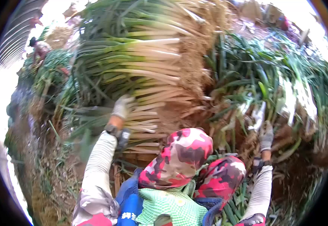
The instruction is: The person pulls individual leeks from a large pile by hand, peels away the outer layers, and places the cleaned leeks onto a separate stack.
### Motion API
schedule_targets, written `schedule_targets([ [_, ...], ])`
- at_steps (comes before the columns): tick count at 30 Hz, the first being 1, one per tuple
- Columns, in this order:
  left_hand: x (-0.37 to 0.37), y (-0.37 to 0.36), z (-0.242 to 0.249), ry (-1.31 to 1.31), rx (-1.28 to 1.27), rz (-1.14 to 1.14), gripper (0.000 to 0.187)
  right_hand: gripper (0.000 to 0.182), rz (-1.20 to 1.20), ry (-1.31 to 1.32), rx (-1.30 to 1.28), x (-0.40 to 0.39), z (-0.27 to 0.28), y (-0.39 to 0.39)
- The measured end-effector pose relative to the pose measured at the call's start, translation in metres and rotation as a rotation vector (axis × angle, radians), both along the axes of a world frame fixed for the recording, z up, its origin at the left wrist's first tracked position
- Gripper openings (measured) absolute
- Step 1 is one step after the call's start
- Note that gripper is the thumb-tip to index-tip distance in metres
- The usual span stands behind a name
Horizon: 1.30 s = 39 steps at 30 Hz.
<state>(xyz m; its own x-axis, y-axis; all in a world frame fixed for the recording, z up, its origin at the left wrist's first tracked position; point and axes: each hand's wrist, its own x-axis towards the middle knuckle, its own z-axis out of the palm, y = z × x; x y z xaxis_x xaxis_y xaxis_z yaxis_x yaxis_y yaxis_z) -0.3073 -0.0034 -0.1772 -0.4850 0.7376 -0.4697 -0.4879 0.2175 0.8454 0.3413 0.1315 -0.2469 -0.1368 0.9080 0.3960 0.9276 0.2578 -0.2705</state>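
My left hand (123, 106), in a pale knit glove, rests on the lower left part of a broad pile of long green onions (152, 71), where green leaves meet white stalks. Its fingers look stretched out over the stalks, slightly blurred. Out to the right, my right hand (266, 137), in a greyish glove, reaches to the root end of a loose green onion (259, 116) in a second heap (246, 64). Those fingers point forward and look extended; the tips are partly lost among roots and leaves. The pile's roots (194, 64) face right, its leaves left.
My knees (186, 156) in pink camouflage trousers are bent close to the pile. Soil and leaf scraps (54, 173) cover the ground at left. More bundles (54, 71) lie at far left, near another person (40, 48). A ribbed curved wall (15, 34) runs behind.
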Motion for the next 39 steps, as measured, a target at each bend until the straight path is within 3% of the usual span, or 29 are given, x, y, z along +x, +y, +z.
schedule_targets([
  [1,0.015,0.014,0.010,-0.052,0.075,-0.022,0.059,0.048,-0.034,-0.007,-0.026,-0.007,-0.016,0.030],
  [3,0.074,0.042,0.056,-0.131,0.323,-0.281,0.040,0.065,-0.314,0.123,-0.590,-0.096,0.073,0.049],
  [4,0.126,0.054,0.106,-0.123,0.234,-0.326,0.031,0.067,-0.205,0.046,-0.358,-0.084,0.028,0.064],
  [5,0.164,0.065,0.119,-0.179,0.371,-0.426,0.029,0.070,-0.120,-0.053,-0.122,-0.062,-0.027,0.080],
  [8,0.286,0.072,0.164,-0.421,0.359,-0.676,0.034,0.058,-0.263,0.459,-0.276,-0.049,-0.049,0.100],
  [9,0.317,0.077,0.165,-0.525,0.347,-0.763,0.034,0.055,-0.262,0.462,-0.116,-0.051,-0.058,0.101],
  [11,0.365,0.085,0.147,-0.718,0.291,-0.853,0.034,0.054,-0.387,0.339,-0.552,-0.059,0.016,0.079],
  [12,0.382,0.089,0.135,-0.733,0.242,-0.878,0.034,0.056,-0.340,0.465,-0.467,-0.048,0.015,0.063],
  [16,0.402,0.100,0.075,-0.543,0.077,-0.845,0.033,0.036,-0.343,0.399,-0.429,-0.023,-0.001,0.003],
  [17,0.402,0.103,0.074,-0.442,0.008,-0.812,0.032,0.034,-0.302,0.424,-0.331,-0.027,0.008,-0.026],
  [19,0.407,0.111,0.059,-0.503,0.022,-0.813,0.028,0.029,-0.215,0.426,-0.327,-0.036,0.056,-0.081],
  [21,0.423,0.113,0.058,-0.392,0.001,-0.818,0.024,0.036,-0.193,0.386,-0.347,-0.036,0.102,-0.123],
  [23,0.447,0.111,0.034,-0.458,-0.049,-0.888,0.027,0.040,0.021,0.565,-0.314,-0.043,0.162,-0.155],
  [25,0.463,0.110,0.028,-0.612,-0.110,-0.984,0.029,0.041,0.035,0.464,-0.310,-0.048,0.184,-0.182],
  [26,0.476,0.105,0.037,-0.640,-0.149,-0.857,0.030,0.042,0.059,0.401,-0.322,-0.052,0.192,-0.194],
  [27,0.471,0.096,0.059,-0.749,-0.016,-0.863,0.030,0.044,0.030,0.244,-0.327,-0.060,0.203,-0.206],
  [29,0.480,0.101,0.033,-1.051,0.081,-0.716,0.027,0.057,0.047,0.410,-0.349,-0.051,0.194,-0.218],
  [30,0.483,0.100,0.024,-1.131,0.201,-0.763,0.025,0.062,0.109,0.699,-0.463,-0.046,0.198,-0.220],
  [31,0.485,0.096,0.030,-1.034,0.174,-0.764,0.025,0.067,0.177,0.987,-0.574,-0.039,0.203,-0.220],
  [32,0.488,0.094,0.036,-0.935,0.149,-0.764,0.025,0.077,0.334,1.528,-0.771,-0.023,0.179,-0.215],
  [33,0.491,0.092,0.044,-0.834,0.124,-0.766,0.025,0.088,0.264,1.631,-0.686,-0.026,0.185,-0.221],
  [34,0.487,0.081,0.065,-0.930,0.190,-0.883,0.033,0.085,0.261,1.641,-0.657,-0.028,0.182,-0.223],
  [38,0.500,0.077,0.070,-0.612,0.018,-0.944,0.036,0.067,0.283,1.997,-0.694,-0.039,0.176,-0.218],
  [39,0.497,0.074,0.078,-0.710,0.061,-0.944,0.034,0.057,-0.037,1.552,-0.620,-0.025,0.158,-0.227],
])
